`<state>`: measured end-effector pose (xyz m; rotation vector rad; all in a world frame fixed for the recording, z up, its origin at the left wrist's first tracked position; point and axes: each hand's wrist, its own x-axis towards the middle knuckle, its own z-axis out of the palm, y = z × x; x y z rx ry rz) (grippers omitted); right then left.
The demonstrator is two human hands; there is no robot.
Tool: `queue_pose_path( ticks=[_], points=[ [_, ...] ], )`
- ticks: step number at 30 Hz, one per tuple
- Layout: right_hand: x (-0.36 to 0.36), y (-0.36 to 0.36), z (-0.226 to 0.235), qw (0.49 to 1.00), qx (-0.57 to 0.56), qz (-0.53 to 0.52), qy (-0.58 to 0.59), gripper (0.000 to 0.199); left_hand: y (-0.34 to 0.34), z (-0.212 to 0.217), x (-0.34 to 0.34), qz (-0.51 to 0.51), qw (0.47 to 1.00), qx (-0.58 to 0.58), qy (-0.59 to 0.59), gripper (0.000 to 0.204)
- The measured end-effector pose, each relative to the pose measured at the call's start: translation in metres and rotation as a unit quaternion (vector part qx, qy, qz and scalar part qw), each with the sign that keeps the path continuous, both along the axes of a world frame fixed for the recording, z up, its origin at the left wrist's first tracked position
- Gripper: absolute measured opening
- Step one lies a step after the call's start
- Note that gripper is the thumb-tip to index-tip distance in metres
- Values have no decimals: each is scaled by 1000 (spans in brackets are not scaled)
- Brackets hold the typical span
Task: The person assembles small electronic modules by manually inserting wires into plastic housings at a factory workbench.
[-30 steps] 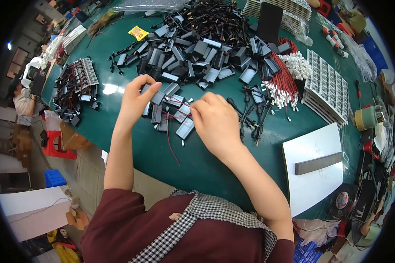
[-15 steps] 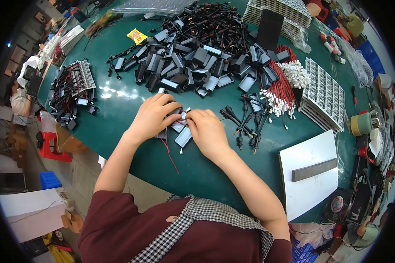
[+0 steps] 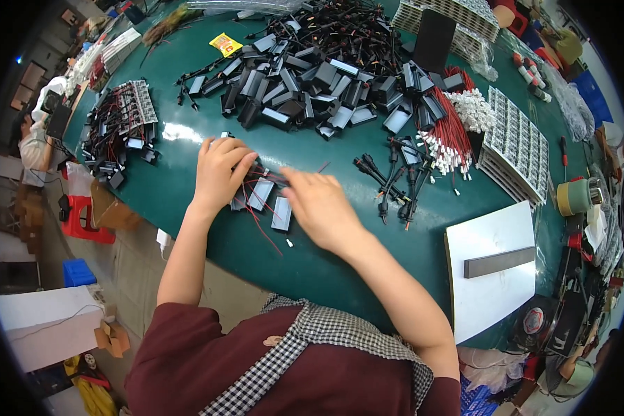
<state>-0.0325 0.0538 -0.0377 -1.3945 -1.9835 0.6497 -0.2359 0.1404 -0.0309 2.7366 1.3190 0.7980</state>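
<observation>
My left hand [image 3: 220, 173] is closed, fingers curled; the tip of a grey housing [image 3: 227, 134] shows just beyond its fingers. Thin red wires [image 3: 263, 225] and dark leads trail out from under this hand. To its right, my right hand [image 3: 322, 211] is slightly blurred, its thumb and fingers apart beside the dark leads. Between the hands lie two grey rectangular housings, one [image 3: 261, 194] close to the left hand and another [image 3: 281, 213] near the right thumb. A small white connector [image 3: 289, 243] rests just below them.
A large heap of dark housings [image 3: 305, 90] and black cables covers the far table. Right of me lie several black cable leads [image 3: 395, 180], red wires with white plugs [image 3: 447, 132], stacked white trays [image 3: 516, 145] and a white board [image 3: 492, 270] bearing a dark bar. Wired parts [image 3: 121, 132] sit left.
My left hand has moved left and away from my right hand, with the grey tip moving along. The right hand's thumb and fingers have parted. The housings between them have shifted and now show more.
</observation>
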Motion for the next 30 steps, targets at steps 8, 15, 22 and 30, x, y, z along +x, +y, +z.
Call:
queue_pose_path(
  ticks=[8, 15, 22, 30],
  points=[
    [46, 3, 2, 998, 32, 48, -3, 55, -35, 49, -7, -74, 971, -204, 105, 60],
    [41, -16, 8, 985, 32, 32, -167, 27, -53, 43, 14, -102, 971, -175, 128, 65],
    [38, -26, -7, 970, 85, -17, -226, 10, -77, 25, 54, -72, 972, -144, 171, 56],
    [63, -51, 18, 987, -64, -32, -142, 10, -83, 13, 62, -91, 978, -155, 102, 49]
  ],
)
